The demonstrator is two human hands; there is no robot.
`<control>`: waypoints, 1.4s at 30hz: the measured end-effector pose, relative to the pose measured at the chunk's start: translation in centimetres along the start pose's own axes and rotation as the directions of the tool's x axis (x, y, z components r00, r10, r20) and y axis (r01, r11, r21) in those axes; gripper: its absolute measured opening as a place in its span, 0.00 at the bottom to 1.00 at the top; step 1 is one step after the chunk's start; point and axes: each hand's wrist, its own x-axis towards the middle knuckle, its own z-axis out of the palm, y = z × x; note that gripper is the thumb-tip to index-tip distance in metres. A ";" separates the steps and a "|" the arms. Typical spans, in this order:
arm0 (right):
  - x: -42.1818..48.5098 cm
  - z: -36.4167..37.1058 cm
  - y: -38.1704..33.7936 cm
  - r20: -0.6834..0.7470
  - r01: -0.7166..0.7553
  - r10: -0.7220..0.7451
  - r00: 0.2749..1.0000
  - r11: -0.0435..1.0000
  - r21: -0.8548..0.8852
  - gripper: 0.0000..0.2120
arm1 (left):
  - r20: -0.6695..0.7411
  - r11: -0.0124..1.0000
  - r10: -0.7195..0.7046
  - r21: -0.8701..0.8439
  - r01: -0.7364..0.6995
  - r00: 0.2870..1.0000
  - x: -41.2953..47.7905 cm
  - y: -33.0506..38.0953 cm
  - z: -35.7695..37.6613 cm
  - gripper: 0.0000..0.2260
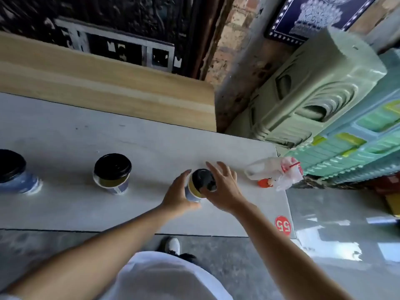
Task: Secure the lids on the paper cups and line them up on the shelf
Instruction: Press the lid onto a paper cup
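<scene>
While the left hand (177,191) curls fingers and thumb round the side of a paper cup (192,188), the right hand (223,187) lies over its black lid (202,177), fingers spread and almost straight, thumb at the rim. That cup stands on the grey counter (129,137) between both hands. Left of the left hand stands a nearer lidded cup (112,180), then a farther lidded cup (13,174). Just right of the right hand lies a crumpled plastic bag (279,172), its red print unreadable, beside a small orange object (265,182). By the right forearm a red sticker (283,225) reads 55.
</scene>
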 end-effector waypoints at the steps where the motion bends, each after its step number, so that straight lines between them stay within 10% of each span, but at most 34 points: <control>1: 0.2 0.0 0.6 0.033 0.025 -0.025 0.999 1.000 0.011 0.38 | -0.019 1.000 0.012 -0.025 -0.013 1.000 0.2 0.1 0.6 0.47; 34: 3.2 0.1 3.5 0.255 0.353 -0.304 0.918 0.919 -0.176 0.40 | -0.267 0.988 -0.081 -0.148 0.042 0.960 -1.6 0.4 3.9 0.37; 42: 3.4 1.2 5.6 0.169 0.179 -0.215 0.962 0.962 0.206 0.41 | 0.069 0.502 -0.357 -0.827 0.254 0.932 -1.6 2.7 1.8 0.16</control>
